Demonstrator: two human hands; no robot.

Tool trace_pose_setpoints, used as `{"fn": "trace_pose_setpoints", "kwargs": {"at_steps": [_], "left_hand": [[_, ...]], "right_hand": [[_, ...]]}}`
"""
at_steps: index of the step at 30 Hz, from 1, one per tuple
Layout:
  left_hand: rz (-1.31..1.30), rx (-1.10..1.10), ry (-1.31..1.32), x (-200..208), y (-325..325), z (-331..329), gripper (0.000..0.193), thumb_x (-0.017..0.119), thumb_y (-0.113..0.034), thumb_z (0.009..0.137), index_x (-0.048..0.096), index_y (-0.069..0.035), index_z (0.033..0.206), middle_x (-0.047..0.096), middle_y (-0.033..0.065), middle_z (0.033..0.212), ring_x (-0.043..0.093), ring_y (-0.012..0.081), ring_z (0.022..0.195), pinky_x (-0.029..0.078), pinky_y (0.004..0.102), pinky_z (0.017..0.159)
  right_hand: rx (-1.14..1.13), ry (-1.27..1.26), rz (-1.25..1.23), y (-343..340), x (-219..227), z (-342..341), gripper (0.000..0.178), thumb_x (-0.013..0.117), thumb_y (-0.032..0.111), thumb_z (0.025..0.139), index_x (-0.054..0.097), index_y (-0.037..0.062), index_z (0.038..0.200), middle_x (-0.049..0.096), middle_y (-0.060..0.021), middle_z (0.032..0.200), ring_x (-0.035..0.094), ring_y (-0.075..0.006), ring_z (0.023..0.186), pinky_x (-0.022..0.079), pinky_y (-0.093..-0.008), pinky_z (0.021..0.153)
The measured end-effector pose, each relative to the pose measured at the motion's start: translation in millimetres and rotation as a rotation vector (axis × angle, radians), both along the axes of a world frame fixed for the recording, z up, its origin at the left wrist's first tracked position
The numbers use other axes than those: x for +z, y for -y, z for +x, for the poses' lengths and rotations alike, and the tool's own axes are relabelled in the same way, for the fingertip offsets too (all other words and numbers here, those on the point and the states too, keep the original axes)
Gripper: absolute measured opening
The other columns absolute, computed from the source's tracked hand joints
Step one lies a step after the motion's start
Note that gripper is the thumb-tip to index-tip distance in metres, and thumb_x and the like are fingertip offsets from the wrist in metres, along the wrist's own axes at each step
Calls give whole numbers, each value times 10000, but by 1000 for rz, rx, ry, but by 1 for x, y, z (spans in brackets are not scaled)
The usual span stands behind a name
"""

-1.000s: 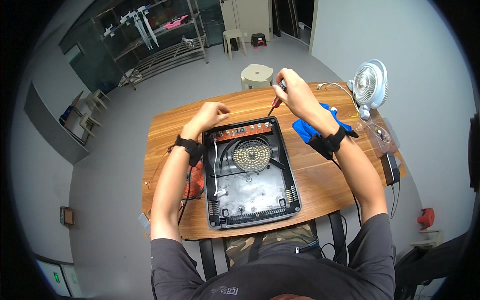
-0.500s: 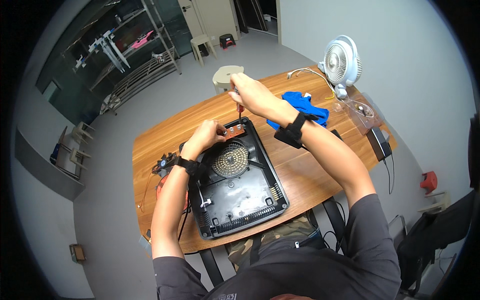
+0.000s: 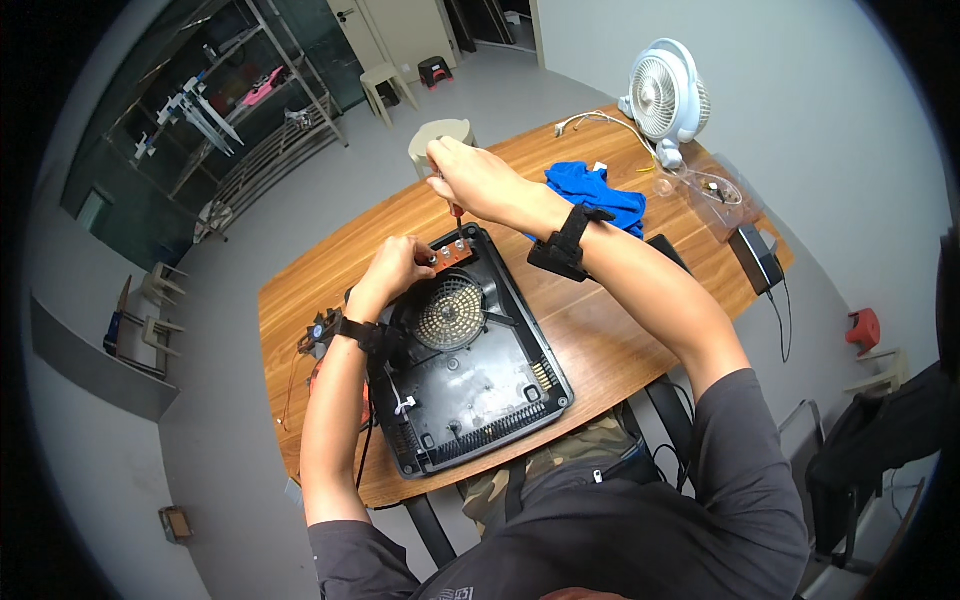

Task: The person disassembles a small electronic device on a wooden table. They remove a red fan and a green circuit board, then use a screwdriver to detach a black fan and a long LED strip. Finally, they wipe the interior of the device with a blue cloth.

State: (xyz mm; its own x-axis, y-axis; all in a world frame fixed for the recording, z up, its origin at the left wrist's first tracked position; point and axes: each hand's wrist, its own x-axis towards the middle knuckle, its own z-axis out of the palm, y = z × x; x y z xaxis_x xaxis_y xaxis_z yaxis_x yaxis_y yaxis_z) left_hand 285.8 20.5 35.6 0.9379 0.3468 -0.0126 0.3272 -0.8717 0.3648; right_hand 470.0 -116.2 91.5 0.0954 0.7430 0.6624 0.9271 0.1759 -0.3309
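A black plastic appliance housing with a round vent grille lies open-side up on the table in front of me. Along its far end sits a small orange-brown circuit board with several round parts. My left hand has its fingers closed at the board's left end; the fingertips are partly hidden. Above the right end, my right hand is wrapped around a screwdriver with a red handle. Its shaft points down, nearly upright, at the board's right end. A white connector on a wire lies inside the housing.
Left of the housing are a dark part with wires and a red-orange round thing, half hidden by my forearm. A blue cloth, a white fan, a clear plastic box and a black power adapter stand to the right.
The whole view has shifted slightly. Both hands keep their places at the circuit board, with the screwdriver still upright over its right end.
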Motion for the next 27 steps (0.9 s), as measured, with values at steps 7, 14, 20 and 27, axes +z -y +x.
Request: {"fn": "trace_pose_setpoints", "kwargs": {"at_steps": [7, 14, 20, 27], "left_hand": [[-7, -2, 20, 1, 2, 0, 343, 867, -106, 733, 763, 0, 1041, 760, 186, 980, 741, 316, 909, 583, 382, 822], [-3, 0, 2, 3, 3, 0, 362, 854, -75, 733, 770, -4, 1078, 765, 188, 1000, 747, 296, 907, 585, 382, 828], [-15, -9, 32, -2, 0, 0, 356, 851, -74, 736, 772, -10, 1077, 765, 186, 986, 748, 289, 891, 584, 381, 816], [-18, 8, 24, -3, 1, 3, 353, 852, -69, 729, 773, -5, 1068, 758, 182, 987, 738, 291, 884, 577, 384, 810]], "right_hand": [[-29, 17, -1, -1, -1, 0, 248, 660, 173, 949, 495, 12, 1041, 592, -194, 981, 637, -410, 886, 530, -473, 767], [-34, 41, 3, -2, -2, -1, 254, 664, 171, 944, 500, 7, 1046, 587, -194, 996, 630, -412, 905, 532, -472, 784], [-44, 45, -30, -2, 0, -3, 263, 669, 177, 937, 506, -1, 1041, 591, -194, 1001, 636, -406, 914, 537, -472, 788], [-68, 161, -262, -15, 15, 2, 290, 690, 190, 908, 548, -2, 1074, 668, -190, 986, 684, -394, 942, 560, -469, 805]]}}
